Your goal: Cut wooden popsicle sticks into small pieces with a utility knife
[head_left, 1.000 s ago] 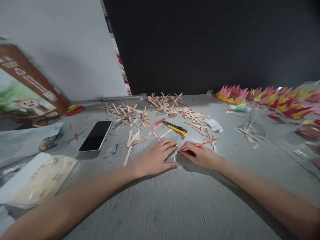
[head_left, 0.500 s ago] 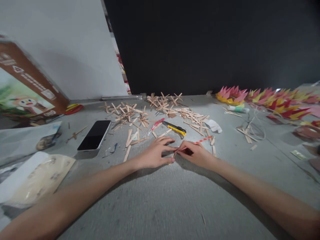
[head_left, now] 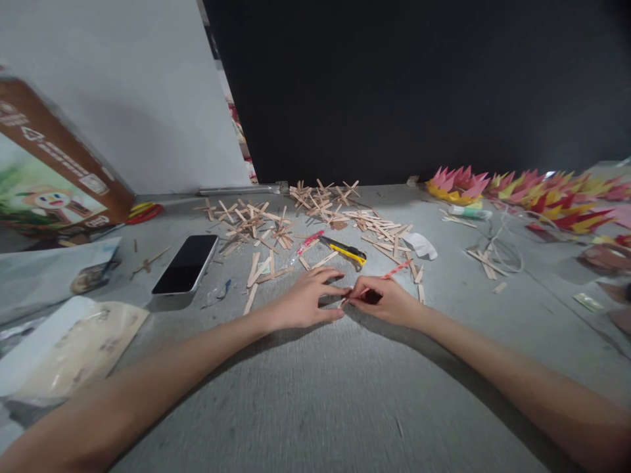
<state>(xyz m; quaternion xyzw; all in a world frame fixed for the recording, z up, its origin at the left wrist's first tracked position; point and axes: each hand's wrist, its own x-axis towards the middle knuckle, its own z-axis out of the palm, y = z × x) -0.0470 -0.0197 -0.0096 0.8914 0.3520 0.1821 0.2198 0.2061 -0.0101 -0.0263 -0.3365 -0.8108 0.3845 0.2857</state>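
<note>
My right hand is closed around a red-and-white patterned pencil, its back end pointing up and to the right. The pencil's tip is down by a small wooden stick on the table, mostly hidden by my fingers. From the left, my left hand steadies that stick with thumb and index finger, the other fingers stretched out. Beyond the hands lie a yellow-and-black utility knife and a red item in clear plastic.
Piles of crossed wooden sticks and loose sticks spread behind the hands. A phone and a plastic packet lie left. Crumpled tissue, a glue stick, a white cable and pink-yellow paper crowns are right.
The pencil's back end has shifted slightly to the left and up in my right hand. My left hand stays almost in place.
</note>
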